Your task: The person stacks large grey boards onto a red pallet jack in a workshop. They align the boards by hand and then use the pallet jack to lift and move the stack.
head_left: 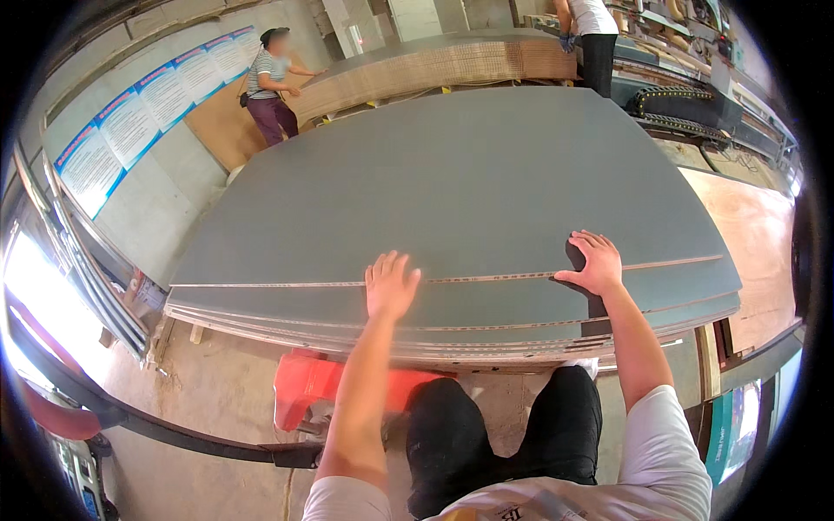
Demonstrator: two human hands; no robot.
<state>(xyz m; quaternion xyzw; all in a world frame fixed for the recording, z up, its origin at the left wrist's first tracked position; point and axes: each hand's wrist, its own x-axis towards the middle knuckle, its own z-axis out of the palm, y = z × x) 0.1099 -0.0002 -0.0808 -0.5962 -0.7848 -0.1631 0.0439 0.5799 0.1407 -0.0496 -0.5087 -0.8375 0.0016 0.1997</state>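
Note:
A large grey-green panel lies flat on top of a stack of similar sheets in front of me. Its near edge is set back, so strips of the sheets below show in steps. Across that edge rests my left hand, fingers stretched forward over the top panel. My right hand is at the same edge farther right, thumb and fingers spread, casting a dark shadow beside it. Neither hand is wrapped round anything.
A red pallet truck part sits under the stack's near side. A curved dark bar crosses the lower left. Two people, one at left and one at right, stand by another panel stack behind. Plywood lies right.

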